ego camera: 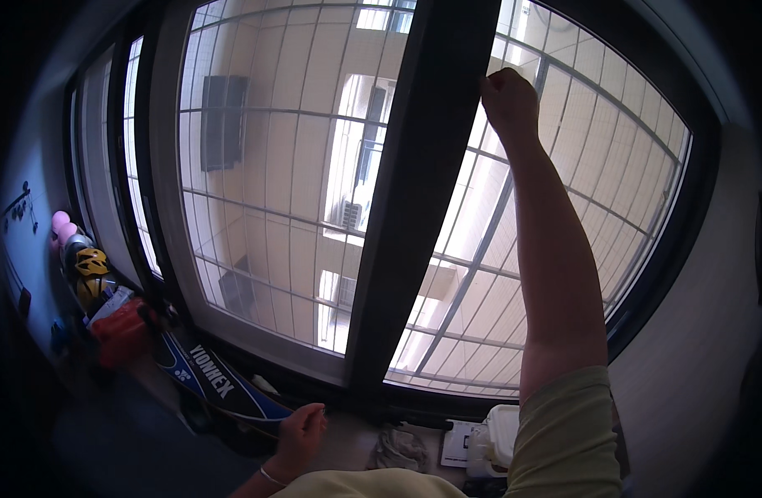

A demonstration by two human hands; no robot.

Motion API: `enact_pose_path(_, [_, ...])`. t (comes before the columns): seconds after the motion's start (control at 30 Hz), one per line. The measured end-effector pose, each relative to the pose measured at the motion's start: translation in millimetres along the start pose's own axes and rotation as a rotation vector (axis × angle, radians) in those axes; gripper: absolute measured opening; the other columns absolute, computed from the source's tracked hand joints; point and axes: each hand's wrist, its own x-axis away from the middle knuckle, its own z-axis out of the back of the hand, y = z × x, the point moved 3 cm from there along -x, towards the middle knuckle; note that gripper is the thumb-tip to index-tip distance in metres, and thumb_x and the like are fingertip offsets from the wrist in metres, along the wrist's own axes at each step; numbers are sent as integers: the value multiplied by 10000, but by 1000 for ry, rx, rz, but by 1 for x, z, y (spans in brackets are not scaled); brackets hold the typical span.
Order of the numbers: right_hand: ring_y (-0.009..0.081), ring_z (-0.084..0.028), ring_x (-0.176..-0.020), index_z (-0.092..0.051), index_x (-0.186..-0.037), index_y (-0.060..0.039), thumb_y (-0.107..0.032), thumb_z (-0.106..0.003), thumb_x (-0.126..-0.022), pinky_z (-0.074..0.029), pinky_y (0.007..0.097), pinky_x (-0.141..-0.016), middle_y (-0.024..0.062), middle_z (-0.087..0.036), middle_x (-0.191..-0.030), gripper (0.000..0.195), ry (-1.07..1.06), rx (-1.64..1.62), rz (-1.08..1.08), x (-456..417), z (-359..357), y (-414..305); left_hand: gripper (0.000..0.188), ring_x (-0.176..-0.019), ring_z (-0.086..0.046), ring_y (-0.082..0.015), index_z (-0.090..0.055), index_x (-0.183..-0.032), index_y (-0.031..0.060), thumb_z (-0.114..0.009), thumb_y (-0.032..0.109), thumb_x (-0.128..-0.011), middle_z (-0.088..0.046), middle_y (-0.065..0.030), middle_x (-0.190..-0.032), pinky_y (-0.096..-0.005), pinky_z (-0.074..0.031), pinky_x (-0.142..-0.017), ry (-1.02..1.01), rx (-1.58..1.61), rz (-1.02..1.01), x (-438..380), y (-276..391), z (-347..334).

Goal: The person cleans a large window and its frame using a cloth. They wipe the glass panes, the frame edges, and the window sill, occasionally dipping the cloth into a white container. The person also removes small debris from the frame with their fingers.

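Note:
My right hand [510,103] is raised high, its fingers curled at the edge of the dark upright window frame [421,187]. Whether it grips the frame or a small thing is hidden. Behind that hand is the right window pane [611,187], with a metal grille outside it. Low in the view, my left hand [301,436] has bent fingers, and I cannot tell whether anything is between them. It is just right of the tip of a blue and black racket bag [231,392]. To the left of the upright frame is another window pane [281,168].
A crumpled grey cloth [401,449], a printed sheet [457,443] and a white plastic container [504,429] lie below the window. At the far left are a yellow helmet [92,262], a red bag [122,333] and pink balls [62,227]. A wall [673,299] stands at the right.

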Motion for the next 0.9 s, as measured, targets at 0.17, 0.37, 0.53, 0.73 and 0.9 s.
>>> enact_pose_path(0.17, [251,-677,-784,-624,-947,0,-200,-521,-897,-536,382,-752,141,-678,-817,230,-28,-88,-136,1,-5,10,128,-621,-607,-129,-614,-1015,8,-563,76,-920,-622,-68,-705,-251,-486,-569,-5,20,-47,3,-5,3])
enact_pose_path(0.37, [179,-679,-740,-622,-975,-29,-198,-537,-936,-543,301,-731,107,-679,-831,194,9,-508,-189,33,3,13,129,-636,-613,-125,-619,-1014,4,-568,71,-917,-633,-73,-727,-246,-491,-582,-30,36,-54,5,-12,4])
enact_pose_path(0.53, [269,-680,-837,-632,-936,-32,-237,-668,-854,-553,339,-770,137,-674,-926,224,-1,-93,155,45,0,-3,126,-665,-629,-118,-629,-1004,3,-577,72,-913,-643,-70,-750,-239,-505,-605,-56,53,-19,6,-9,2])
enact_pose_path(0.73, [291,-688,-800,-610,-896,16,-161,-644,-847,-572,361,-697,187,-669,-841,186,77,58,222,48,-4,-7,128,-671,-634,-116,-628,-1005,-1,-578,72,-912,-646,-71,-773,-237,-511,-612,-84,56,-13,7,-9,2])
enact_pose_path(0.9, [283,-675,-719,-598,-867,19,-156,-646,-817,-557,362,-639,180,-661,-782,189,60,26,145,45,-10,-4,122,-663,-633,-123,-624,-994,-9,-577,67,-911,-645,-75,-762,-238,-505,-599,-64,38,-32,8,-5,9])
